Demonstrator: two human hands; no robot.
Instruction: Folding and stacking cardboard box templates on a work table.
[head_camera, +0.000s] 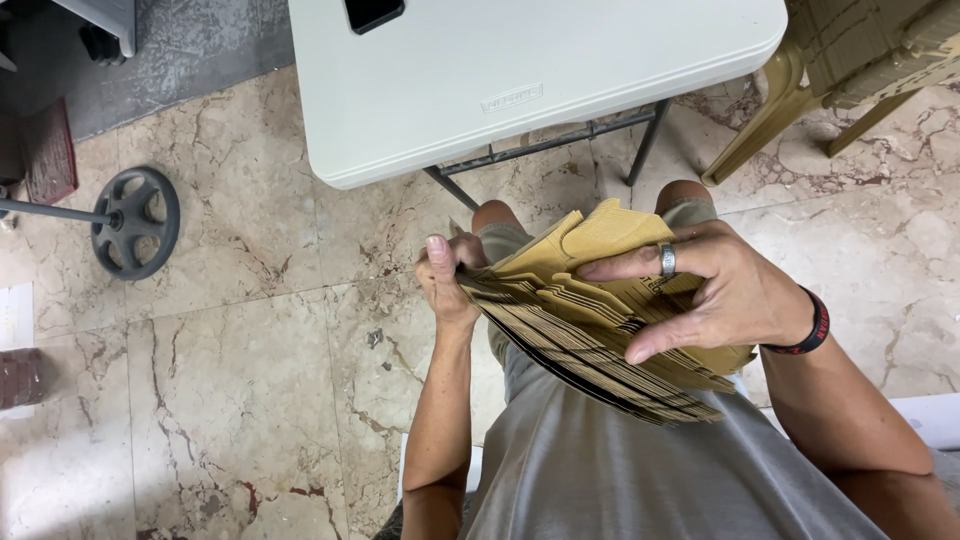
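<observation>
Head view, looking straight down at a seated person's lap. A thick stack of flat cardboard pieces (600, 330), tan with dark edges, is held between both hands over the knees. The stack's long axis is seen running from upper left, at the left hand, down to lower right, under the right wrist; the layers are fanned slightly along the near edge.

Left hand (447, 280): clamped on the stack's left end, thumb raised along the edge, fingers hidden beneath. Right hand (715, 290): laid over the top sheet, fingers spread, forefinger stretched leftward across the uppermost piece, thumb pressed down on the near edge. A ring (667, 259) is worn on one finger, a dark wristband (808, 327) at the wrist. The hands are set apart, one at each end, with the stack between them; the right covers more of it and lies nearer the top sheet.

Beyond the hands, a white folding table (560, 90) is noted, a dark phone (372, 12) at its far edge. Past the right hand, a tan chair (850, 60). Well off beyond the left hand, a grey wheel (135, 222) on a rod rests on the marble floor (230, 400).
</observation>
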